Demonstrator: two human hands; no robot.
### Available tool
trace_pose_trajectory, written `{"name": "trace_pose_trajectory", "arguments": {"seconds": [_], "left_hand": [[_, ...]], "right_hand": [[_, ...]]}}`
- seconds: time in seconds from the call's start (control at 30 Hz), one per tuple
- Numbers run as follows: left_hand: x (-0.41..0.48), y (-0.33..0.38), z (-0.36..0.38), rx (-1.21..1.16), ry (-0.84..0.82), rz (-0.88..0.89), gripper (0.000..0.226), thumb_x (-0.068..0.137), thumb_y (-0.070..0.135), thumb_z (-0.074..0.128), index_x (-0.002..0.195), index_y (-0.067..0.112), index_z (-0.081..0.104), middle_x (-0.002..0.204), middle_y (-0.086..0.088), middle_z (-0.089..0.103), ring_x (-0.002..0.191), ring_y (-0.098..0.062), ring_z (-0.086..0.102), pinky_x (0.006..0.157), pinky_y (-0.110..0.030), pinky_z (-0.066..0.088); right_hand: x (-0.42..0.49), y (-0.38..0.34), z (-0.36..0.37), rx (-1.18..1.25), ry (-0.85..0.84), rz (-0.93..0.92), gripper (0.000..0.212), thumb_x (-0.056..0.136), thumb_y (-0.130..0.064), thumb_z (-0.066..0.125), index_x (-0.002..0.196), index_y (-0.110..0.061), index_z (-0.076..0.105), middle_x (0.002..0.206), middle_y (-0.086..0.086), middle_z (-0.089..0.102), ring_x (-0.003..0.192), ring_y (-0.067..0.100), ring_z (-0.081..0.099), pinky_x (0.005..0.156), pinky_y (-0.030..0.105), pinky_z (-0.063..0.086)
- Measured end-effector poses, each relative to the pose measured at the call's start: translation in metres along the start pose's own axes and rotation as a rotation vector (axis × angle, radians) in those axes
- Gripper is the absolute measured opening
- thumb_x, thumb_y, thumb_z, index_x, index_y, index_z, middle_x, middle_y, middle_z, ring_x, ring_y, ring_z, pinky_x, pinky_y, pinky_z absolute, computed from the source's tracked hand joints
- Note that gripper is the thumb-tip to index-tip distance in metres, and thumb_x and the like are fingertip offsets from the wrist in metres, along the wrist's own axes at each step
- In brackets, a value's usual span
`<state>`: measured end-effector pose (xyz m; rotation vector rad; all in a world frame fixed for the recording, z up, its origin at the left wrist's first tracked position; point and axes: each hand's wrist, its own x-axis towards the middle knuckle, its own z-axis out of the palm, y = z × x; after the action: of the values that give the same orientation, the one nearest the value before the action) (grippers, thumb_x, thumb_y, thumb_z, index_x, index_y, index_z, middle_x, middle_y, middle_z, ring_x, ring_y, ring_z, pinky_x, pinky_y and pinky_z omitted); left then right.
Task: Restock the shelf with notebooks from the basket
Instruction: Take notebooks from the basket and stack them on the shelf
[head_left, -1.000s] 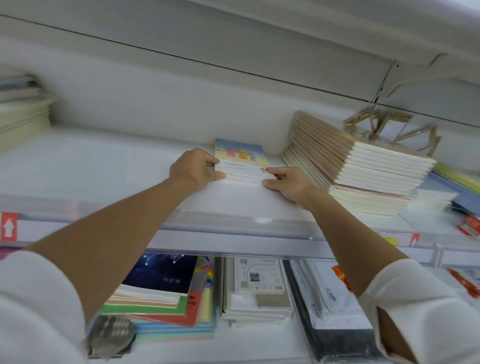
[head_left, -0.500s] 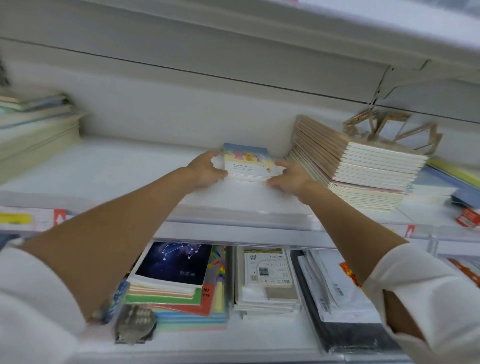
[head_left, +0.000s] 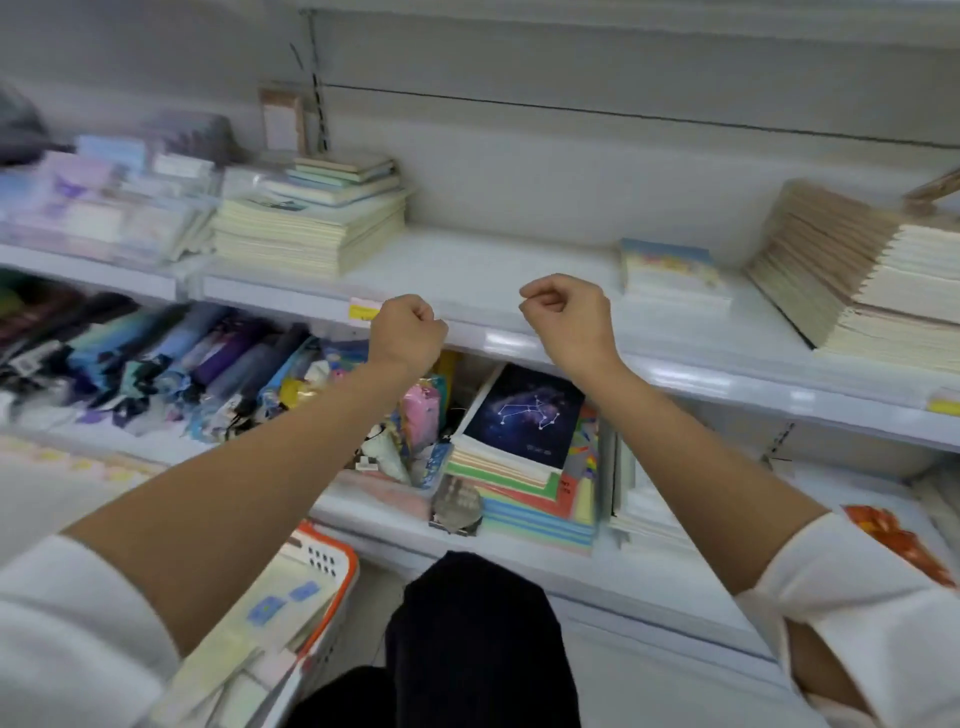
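The small notebooks (head_left: 670, 273) are lying flat on the upper shelf (head_left: 493, 270), just beside a tall tan stack (head_left: 841, 270). Both the left hand (head_left: 408, 332) and right hand (head_left: 569, 317) are hovering before the shelf edge, fingers curled into fists, gripping nothing. The orange-rimmed basket (head_left: 353, 566) is sitting low at the left, holding what seem to be more notebooks, though blur is softening them.
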<state>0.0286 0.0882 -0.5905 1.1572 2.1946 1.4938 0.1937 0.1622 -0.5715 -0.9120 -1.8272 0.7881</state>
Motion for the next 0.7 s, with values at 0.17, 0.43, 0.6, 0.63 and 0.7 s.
{"name": "trace_pose_trajectory", "arguments": {"seconds": [0.17, 0.43, 0.6, 0.63, 0.7], "left_hand": [[-0.041, -0.073, -0.065, 0.02, 0.048, -0.154, 0.031, 0.078, -0.002, 0.057, 0.057, 0.01, 0.038, 0.058, -0.007, 0.033, 0.059, -0.018, 0.03, 0.059, -0.028, 0.03], [-0.108, -0.203, -0.156, -0.013, 0.157, -0.57, 0.035, 0.084, 0.003, 0.06, 0.059, 0.013, 0.038, 0.053, -0.006, 0.033, 0.046, -0.02, 0.028, 0.047, -0.023, 0.026], [-0.14, -0.275, -0.195, -0.033, 0.237, -0.745, 0.008, 0.084, 0.007, 0.061, 0.078, 0.008, 0.056, 0.066, -0.008, 0.048, 0.062, -0.022, 0.044, 0.058, -0.03, 0.036], [-0.146, -0.289, -0.202, -0.043, 0.256, -0.77, 0.005, 0.084, 0.007, 0.061, 0.079, 0.008, 0.059, 0.069, -0.008, 0.051, 0.066, -0.021, 0.047, 0.058, -0.029, 0.037], [-0.165, -0.317, -0.214, -0.067, 0.265, -0.833, 0.019, 0.083, 0.006, 0.064, 0.067, 0.009, 0.053, 0.061, -0.006, 0.048, 0.057, -0.02, 0.043, 0.047, -0.022, 0.033]], "right_hand": [[-0.052, -0.016, 0.092, 0.003, -0.305, 0.047, 0.011, 0.084, -0.005, 0.065, 0.088, -0.01, 0.074, 0.083, 0.004, 0.07, 0.078, 0.015, 0.064, 0.077, 0.026, 0.055], [-0.133, -0.03, 0.217, -0.023, -0.784, 0.087, 0.013, 0.087, -0.008, 0.067, 0.098, -0.005, 0.072, 0.091, 0.01, 0.07, 0.076, 0.012, 0.062, 0.07, 0.021, 0.05], [-0.188, -0.011, 0.268, -0.163, -0.987, -0.007, 0.015, 0.09, -0.007, 0.061, 0.101, -0.005, 0.071, 0.097, 0.009, 0.068, 0.082, 0.018, 0.061, 0.078, 0.035, 0.051], [-0.193, -0.009, 0.274, -0.232, -1.014, -0.057, 0.017, 0.089, -0.008, 0.059, 0.101, -0.008, 0.072, 0.1, 0.007, 0.068, 0.086, 0.018, 0.061, 0.079, 0.035, 0.052], [-0.2, -0.004, 0.284, -0.3, -1.051, -0.102, 0.019, 0.089, -0.009, 0.057, 0.102, -0.011, 0.071, 0.106, 0.004, 0.067, 0.093, 0.019, 0.061, 0.079, 0.035, 0.051]]}}
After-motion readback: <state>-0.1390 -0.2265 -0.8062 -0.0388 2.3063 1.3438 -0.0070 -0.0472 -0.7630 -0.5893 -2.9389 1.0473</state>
